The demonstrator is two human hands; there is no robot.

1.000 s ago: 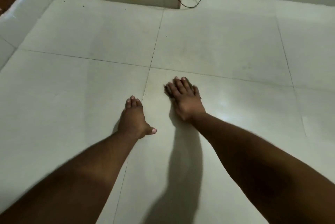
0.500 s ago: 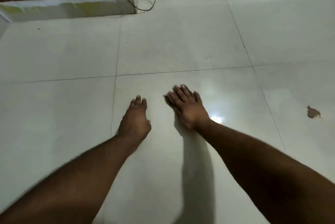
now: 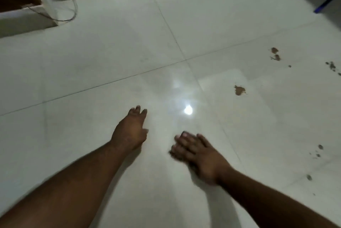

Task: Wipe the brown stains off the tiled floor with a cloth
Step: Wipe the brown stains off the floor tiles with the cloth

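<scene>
Hands: left hand (image 3: 132,131) flat on floor (image 3: 110,52); right hand (image 3: 195,151) blurred, cloth unconfirmed. View has swung right, revealing brown stains (image 3: 239,90) at two o'clock, unwiped.

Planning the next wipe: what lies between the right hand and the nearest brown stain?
In the head view, only bare glossy tile and one grout line lie between the right hand and the stain.

Left hand (image 3: 131,132): centre frame, palm down, fingers extended, forearm from lower left.
Right hand (image 3: 198,153): centre-right, palm down, fingers spread, blurred.
</scene>
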